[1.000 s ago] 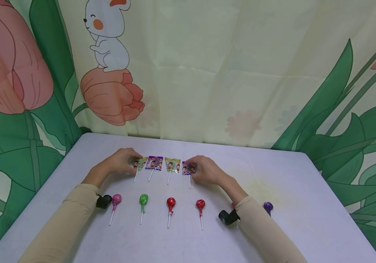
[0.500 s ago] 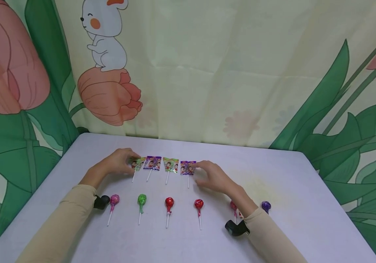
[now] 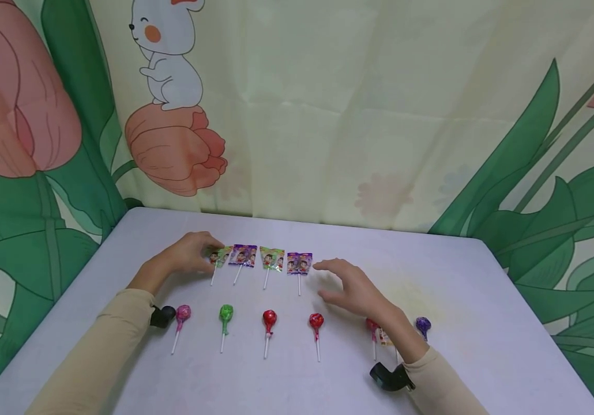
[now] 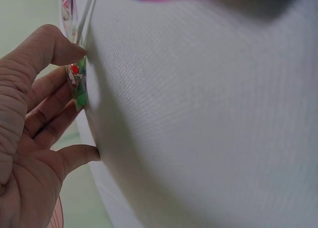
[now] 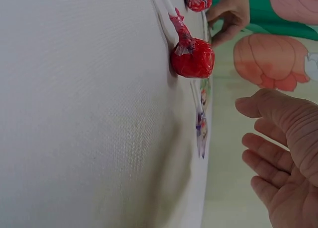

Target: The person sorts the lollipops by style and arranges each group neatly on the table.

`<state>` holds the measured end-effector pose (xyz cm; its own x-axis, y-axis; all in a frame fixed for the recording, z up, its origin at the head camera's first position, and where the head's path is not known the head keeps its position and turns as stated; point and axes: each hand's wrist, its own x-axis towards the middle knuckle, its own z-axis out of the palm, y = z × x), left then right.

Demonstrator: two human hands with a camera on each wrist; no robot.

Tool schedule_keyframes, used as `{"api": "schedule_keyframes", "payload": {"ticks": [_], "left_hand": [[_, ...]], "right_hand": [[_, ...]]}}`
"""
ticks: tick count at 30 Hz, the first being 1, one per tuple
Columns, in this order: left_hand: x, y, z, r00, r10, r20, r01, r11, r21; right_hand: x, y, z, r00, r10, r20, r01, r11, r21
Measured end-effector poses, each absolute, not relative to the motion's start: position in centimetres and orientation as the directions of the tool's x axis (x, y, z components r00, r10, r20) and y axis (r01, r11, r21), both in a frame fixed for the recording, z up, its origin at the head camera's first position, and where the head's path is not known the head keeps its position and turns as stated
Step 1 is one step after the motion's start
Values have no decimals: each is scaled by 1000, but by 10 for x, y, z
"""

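In the head view my left hand (image 3: 189, 253) pinches the edge of a green-wrapped flat lollipop (image 3: 221, 255), leftmost in the back row on the table. The left wrist view shows thumb and fingers about its wrapper (image 4: 79, 84), partly hiding it. To its right lie a purple-wrapped flat lollipop (image 3: 243, 255), another green one (image 3: 273, 259) and another purple one (image 3: 299, 263), sticks toward me. My right hand (image 3: 354, 285) hovers just right of that last purple lollipop, apart from it, fingers spread with nothing between them.
In front runs a row of ball lollipops: pink (image 3: 183, 312), green (image 3: 226, 313), red (image 3: 269, 317), another red (image 3: 316, 320), a pinkish-red one (image 3: 372, 324) and purple (image 3: 423, 325). A light packet (image 3: 385, 338) is partly hidden by my right wrist. A printed curtain (image 3: 318, 115) hangs behind the white table (image 3: 136, 374).
My right hand has let go of the rightmost purple flat lollipop and drawn back to the right, toward me. My left hand stays at the leftmost green one.
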<state>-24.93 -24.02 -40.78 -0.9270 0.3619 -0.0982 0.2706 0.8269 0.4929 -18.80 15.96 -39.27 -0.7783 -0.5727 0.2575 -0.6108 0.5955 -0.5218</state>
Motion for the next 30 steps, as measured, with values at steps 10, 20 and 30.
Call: {"api": "schedule_keyframes", "payload": {"ticks": [10, 20, 30], "left_hand": [[-250, -242, -410, -927, 367, -82, 280, 819, 501], [-250, -240, -409, -930, 354, -94, 262, 822, 506], [-251, -241, -409, -931, 350, -99, 258, 826, 501]], "right_hand": [[-174, 167, -391, -808, -536, 245, -570, 607, -553], [-162, 179, -392, -811, -537, 231, -564, 616, -550], [-150, 191, -396, -821, -523, 231, -553, 626, -549]]}}
